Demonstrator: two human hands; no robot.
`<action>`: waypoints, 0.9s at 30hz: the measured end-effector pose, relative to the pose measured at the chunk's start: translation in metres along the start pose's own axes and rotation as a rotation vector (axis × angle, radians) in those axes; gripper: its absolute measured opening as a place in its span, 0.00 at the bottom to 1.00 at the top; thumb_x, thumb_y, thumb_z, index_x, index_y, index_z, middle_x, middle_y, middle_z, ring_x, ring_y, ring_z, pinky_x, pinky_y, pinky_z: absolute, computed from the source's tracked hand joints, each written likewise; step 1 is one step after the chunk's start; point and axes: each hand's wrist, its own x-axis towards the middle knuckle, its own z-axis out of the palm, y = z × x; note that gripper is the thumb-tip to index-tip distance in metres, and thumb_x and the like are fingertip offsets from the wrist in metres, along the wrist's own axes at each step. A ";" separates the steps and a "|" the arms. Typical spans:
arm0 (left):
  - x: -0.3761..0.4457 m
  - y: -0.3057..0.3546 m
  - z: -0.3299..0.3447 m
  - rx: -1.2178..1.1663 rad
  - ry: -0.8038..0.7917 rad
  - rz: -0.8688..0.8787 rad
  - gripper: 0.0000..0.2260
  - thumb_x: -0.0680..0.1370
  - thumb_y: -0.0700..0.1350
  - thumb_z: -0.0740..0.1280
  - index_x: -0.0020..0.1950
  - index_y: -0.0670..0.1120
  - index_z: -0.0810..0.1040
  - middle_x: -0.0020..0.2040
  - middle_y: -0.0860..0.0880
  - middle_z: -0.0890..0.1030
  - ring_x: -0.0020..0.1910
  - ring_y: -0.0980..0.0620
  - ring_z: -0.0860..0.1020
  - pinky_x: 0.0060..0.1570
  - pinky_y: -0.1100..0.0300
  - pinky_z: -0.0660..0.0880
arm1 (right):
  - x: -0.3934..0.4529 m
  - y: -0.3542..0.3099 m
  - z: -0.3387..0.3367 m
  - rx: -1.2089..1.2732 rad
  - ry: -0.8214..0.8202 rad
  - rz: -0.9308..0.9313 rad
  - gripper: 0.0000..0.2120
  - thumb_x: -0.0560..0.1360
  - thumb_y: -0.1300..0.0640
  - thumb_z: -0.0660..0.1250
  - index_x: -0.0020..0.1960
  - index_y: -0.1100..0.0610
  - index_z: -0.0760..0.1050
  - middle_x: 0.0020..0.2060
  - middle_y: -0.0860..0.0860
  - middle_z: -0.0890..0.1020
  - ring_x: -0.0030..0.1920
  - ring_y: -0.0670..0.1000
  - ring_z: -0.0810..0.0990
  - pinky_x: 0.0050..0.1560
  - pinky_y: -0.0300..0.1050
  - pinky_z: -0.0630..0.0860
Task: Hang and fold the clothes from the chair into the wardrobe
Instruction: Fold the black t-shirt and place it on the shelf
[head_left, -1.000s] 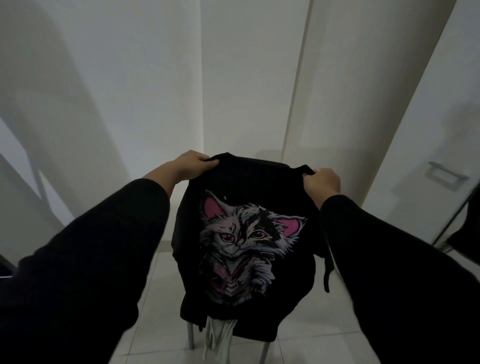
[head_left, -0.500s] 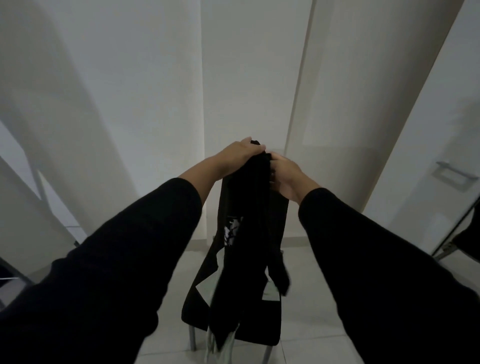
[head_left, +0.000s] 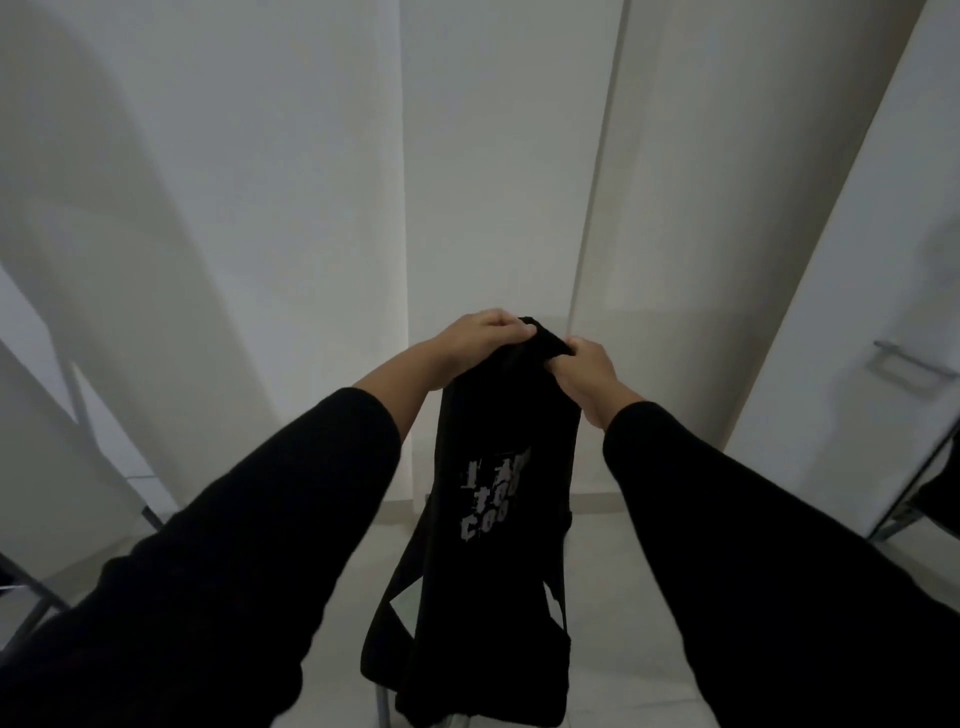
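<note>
Pinching the top edge of the shirt (head_left: 498, 467), the fingers (head_left: 511, 328) of the left hand (head_left: 480, 338) curl tight over the cloth, and the right hand (head_left: 587, 366) is closed on the same edge, the two hands nearly touching. The shirt hangs from them folded lengthwise in half, pale lettering facing the camera, its lower end down near the chair (head_left: 383, 706), of which only a metal leg shows on the floor (head_left: 649, 649).

The risks, as I judge them: both grips sit close together at one point, so the halves are free to slide apart and the fold could go crooked. A loose strip of cloth trails off the left side and could catch on the chair when the shirt is lifted. The hem looks close to the chair, perhaps resting on it, and could drag. The white door (head_left: 857, 312) at right must be cleared on the way to the wardrobe.
</note>
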 end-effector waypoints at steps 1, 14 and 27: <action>-0.002 0.003 -0.004 -0.042 0.004 0.006 0.07 0.77 0.46 0.65 0.54 0.47 0.76 0.46 0.50 0.77 0.43 0.53 0.77 0.42 0.63 0.74 | 0.001 0.003 -0.005 -0.001 0.057 0.019 0.04 0.75 0.62 0.61 0.48 0.58 0.73 0.43 0.56 0.78 0.43 0.55 0.78 0.40 0.43 0.72; -0.012 -0.019 -0.027 0.659 0.005 -0.156 0.10 0.76 0.45 0.67 0.53 0.39 0.79 0.42 0.46 0.75 0.44 0.49 0.73 0.42 0.60 0.69 | -0.018 0.031 -0.046 -0.290 0.312 0.092 0.05 0.77 0.64 0.57 0.44 0.62 0.71 0.42 0.55 0.74 0.36 0.50 0.72 0.34 0.39 0.66; -0.030 -0.022 0.005 0.805 0.479 -0.172 0.05 0.74 0.37 0.61 0.38 0.40 0.71 0.39 0.45 0.73 0.37 0.47 0.72 0.36 0.58 0.70 | -0.046 0.043 -0.053 -0.464 0.369 0.273 0.08 0.78 0.59 0.64 0.51 0.64 0.75 0.49 0.58 0.79 0.52 0.59 0.79 0.45 0.45 0.72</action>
